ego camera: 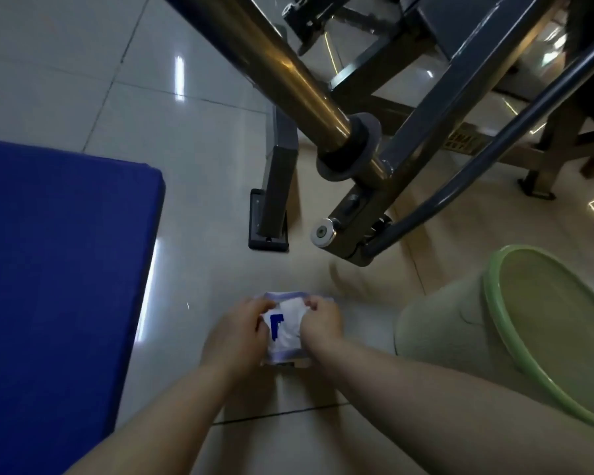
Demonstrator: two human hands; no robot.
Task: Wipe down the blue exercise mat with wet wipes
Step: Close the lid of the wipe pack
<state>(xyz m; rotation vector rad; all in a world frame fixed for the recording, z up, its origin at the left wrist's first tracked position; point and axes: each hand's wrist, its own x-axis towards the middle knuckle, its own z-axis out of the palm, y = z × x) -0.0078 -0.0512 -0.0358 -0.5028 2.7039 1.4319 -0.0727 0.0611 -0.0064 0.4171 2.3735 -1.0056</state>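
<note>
The blue exercise mat (55, 275) lies on the tiled floor at the left, its corner toward the middle. A white pack of wet wipes (285, 332) with blue print sits on the floor just right of the mat. My left hand (239, 332) grips the pack's left side. My right hand (321, 322) pinches white material at the pack's top right. Whether that is a wipe or the pack's flap, I cannot tell.
A green-rimmed bin (535, 337) stands at the right, close to my right forearm. A steel exercise machine frame (357, 138) with a brass-coloured bar (288, 73) looms overhead and ahead. One of its feet (270, 217) rests on the floor beyond the pack.
</note>
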